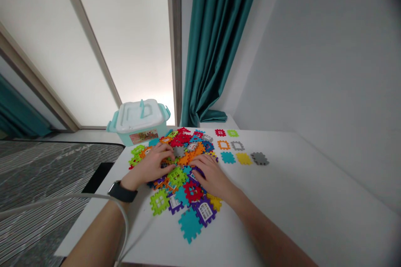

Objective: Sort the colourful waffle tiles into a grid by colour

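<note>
Fingers of my left hand are slightly spread and curved over the upper left of the pile, with the tips just beside a grey tile. The fingers of my right hand lie close together and flat on the tiles at the pile's right side. Neither hand shows a clear pinch; I cannot tell whether either one grips a tile.

The pile of interlocking plastic tiles sits at the centre of the frame on a white counter, overlapping in red, orange, lime, purple, teal and yellow, and many tiles have window-shaped openings. A large teal tile lies at the pile's lower edge, between my forearms.

To the upper right of the pile, separate from it, seven tiles lie flat on the counter in loose rows: red and lime, then orange and grey frames, then solid teal, yellow and grey.

A mint storage box with a white lid stands just beyond the pile, at the counter's far edge. A black-strapped watch sits on my left wrist, and a white cable runs past it at the lower left.
</note>
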`<state>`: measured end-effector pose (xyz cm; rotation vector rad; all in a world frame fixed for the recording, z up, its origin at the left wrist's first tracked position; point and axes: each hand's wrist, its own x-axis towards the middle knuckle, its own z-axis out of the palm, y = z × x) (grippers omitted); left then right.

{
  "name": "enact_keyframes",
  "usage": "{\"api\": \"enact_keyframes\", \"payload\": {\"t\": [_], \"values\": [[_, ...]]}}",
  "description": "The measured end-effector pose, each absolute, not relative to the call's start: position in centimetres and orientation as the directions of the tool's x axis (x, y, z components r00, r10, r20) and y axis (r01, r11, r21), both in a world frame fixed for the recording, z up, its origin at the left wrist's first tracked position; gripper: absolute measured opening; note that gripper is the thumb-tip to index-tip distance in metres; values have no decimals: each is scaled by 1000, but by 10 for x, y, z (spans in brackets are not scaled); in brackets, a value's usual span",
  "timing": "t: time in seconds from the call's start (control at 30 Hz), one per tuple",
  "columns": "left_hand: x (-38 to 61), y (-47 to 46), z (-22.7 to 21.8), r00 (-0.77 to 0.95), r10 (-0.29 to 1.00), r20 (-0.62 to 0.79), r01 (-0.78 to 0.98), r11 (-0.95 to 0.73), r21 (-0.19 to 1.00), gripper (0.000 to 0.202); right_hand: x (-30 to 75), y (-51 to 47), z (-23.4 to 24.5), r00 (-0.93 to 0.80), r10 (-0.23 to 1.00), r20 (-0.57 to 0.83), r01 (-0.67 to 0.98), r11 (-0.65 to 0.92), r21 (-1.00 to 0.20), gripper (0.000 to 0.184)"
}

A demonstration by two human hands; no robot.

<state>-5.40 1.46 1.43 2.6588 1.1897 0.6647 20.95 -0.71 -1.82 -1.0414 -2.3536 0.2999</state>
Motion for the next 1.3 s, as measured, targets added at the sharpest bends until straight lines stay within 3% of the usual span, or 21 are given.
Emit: {"api": "enact_keyframes", "payload": {"t": [0.23, 0.5, 0.8, 1.1, 1.3], "values": [[-54, 5, 13, 632, 749, 199, 689, -660, 298, 53, 209, -6, -24, -548, 721, 424, 597, 692, -406, 14], [-55, -1, 17, 601, 785, 151, 750, -619, 231, 55, 210, -6, -26, -553, 717, 424, 584, 696, -417, 14], [-53, -1, 13, 629, 764, 144, 719, -642, 266, 43, 210, -7, -25, -554, 717, 423, 587, 696, -412, 14], [-48, 9, 11, 590, 732, 340, 704, -673, 226, 41, 208, -10, -26, -522, 737, 430, 590, 676, -442, 25], [-30, 2, 12, 592, 678, 436, 680, -710, 182, 45, 205, -14, -24, -472, 714, 517, 563, 695, -446, 34]]}}
